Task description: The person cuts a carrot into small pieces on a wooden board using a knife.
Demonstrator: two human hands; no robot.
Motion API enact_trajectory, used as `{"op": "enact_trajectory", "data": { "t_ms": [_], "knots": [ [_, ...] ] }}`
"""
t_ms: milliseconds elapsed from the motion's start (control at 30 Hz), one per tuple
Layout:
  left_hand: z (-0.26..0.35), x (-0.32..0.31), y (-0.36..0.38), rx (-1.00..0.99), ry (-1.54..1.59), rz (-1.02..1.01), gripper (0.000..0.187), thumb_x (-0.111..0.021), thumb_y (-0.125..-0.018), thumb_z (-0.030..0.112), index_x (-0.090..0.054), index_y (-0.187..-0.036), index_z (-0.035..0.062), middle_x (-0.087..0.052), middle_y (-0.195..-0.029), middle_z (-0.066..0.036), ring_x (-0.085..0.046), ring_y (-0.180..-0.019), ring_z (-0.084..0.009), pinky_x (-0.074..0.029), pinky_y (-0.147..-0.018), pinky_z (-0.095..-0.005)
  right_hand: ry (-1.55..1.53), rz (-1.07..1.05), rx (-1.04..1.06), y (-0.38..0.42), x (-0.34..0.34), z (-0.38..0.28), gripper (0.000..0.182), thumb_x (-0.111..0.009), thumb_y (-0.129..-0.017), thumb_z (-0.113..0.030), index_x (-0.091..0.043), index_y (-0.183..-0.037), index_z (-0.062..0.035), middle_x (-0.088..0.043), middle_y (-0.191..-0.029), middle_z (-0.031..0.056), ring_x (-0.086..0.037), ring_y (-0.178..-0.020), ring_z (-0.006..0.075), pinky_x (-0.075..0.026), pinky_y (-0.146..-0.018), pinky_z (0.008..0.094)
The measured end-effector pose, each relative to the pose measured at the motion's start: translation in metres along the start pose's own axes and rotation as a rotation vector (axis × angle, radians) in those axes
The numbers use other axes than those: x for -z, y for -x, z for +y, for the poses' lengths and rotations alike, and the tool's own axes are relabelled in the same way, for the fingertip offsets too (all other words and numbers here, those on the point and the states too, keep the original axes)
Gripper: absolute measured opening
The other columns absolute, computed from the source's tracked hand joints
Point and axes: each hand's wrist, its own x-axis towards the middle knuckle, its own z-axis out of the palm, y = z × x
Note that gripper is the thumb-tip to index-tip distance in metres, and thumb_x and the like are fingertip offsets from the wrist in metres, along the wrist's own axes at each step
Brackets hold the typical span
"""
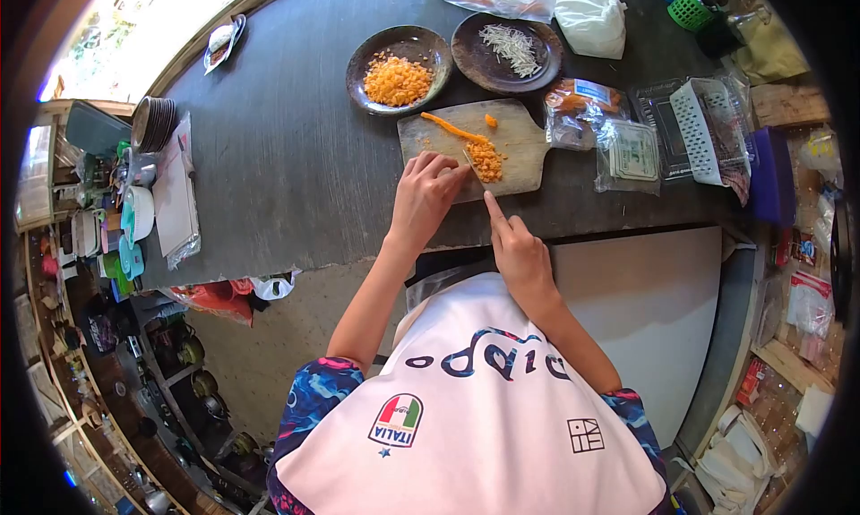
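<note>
A wooden cutting board [524, 148] lies on the dark table, its handle to the right. On it are a heap of diced orange pieces [486, 162], a long orange strip [445, 124] and a small orange chunk [491, 120]. My right hand [520, 253] is closed around the handle of a knife [475, 170], whose narrow blade points up-left beside the heap. My left hand [428, 191] rests at the board's left part with its fingers bent together near the blade; what they hold, if anything, is hidden.
Behind the board stand a dark bowl [356, 92] of diced orange pieces and a dark plate [468, 63] with white strips. To the right lie packaged food [582, 112], a clear package [632, 152] and a white perforated basket [708, 134]. A white bag [591, 18] sits behind.
</note>
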Motion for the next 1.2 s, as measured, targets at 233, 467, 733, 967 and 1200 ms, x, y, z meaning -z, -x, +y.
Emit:
{"op": "enact_trajectory", "data": {
  "t_ms": [233,467,733,967,1200],
  "knots": [
    [0.004,0.003,-0.002,0.006,-0.022,-0.002,0.021,-0.080,-0.088,0.008,-0.082,-0.109,0.0138,-0.073,-0.105,-0.001,-0.068,-0.106,-0.0253,-0.056,-0.092,-0.0426,-0.001,0.023,0.031,0.005,0.016,-0.001,0.061,-0.068,-0.102,-0.013,-0.056,-0.161,-0.0241,-0.063,-0.086,0.0132,-0.073,-0.066,0.0360,-0.062,-0.061,0.0470],
    [0.005,0.003,-0.003,0.017,-0.005,-0.012,0.021,-0.078,-0.089,0.006,-0.082,-0.109,0.0120,-0.072,-0.105,-0.004,-0.068,-0.103,-0.0259,-0.056,-0.090,-0.0425,0.015,0.006,-0.002,0.009,0.013,-0.001,0.059,-0.068,-0.103,-0.017,-0.056,-0.160,-0.0252,-0.063,-0.084,0.0126,-0.074,-0.066,0.0352,-0.063,-0.062,0.0472],
    [0.006,-0.002,-0.002,0.067,0.080,0.032,0.019,-0.079,-0.088,0.002,-0.082,-0.106,0.0072,-0.073,-0.104,-0.006,-0.067,-0.100,-0.0280,-0.058,-0.086,-0.0418,-0.007,0.059,0.031,-0.001,0.008,0.001,0.061,-0.070,-0.102,-0.016,-0.057,-0.160,-0.0265,-0.063,-0.084,0.0121,-0.074,-0.066,0.0347,-0.063,-0.061,0.0471],
    [0.009,-0.003,-0.001,0.092,0.097,0.059,0.018,-0.080,-0.089,0.003,-0.083,-0.106,0.0067,-0.074,-0.104,-0.007,-0.067,-0.099,-0.0278,-0.059,-0.084,-0.0415,0.006,0.060,0.024,0.006,0.001,0.007,0.061,-0.070,-0.102,-0.016,-0.057,-0.160,-0.0277,-0.063,-0.083,0.0117,-0.073,-0.064,0.0338,-0.063,-0.060,0.0462],
    [0.008,-0.002,-0.002,0.091,0.134,0.085,0.017,-0.082,-0.089,0.003,-0.084,-0.106,0.0077,-0.076,-0.102,-0.006,-0.068,-0.099,-0.0271,-0.060,-0.080,-0.0401,-0.035,0.094,0.046,0.001,0.007,0.005,0.060,-0.070,-0.101,-0.016,-0.058,-0.159,-0.0276,-0.063,-0.082,0.0108,-0.073,-0.063,0.0335,-0.063,-0.060,0.0461]
  ]
}}
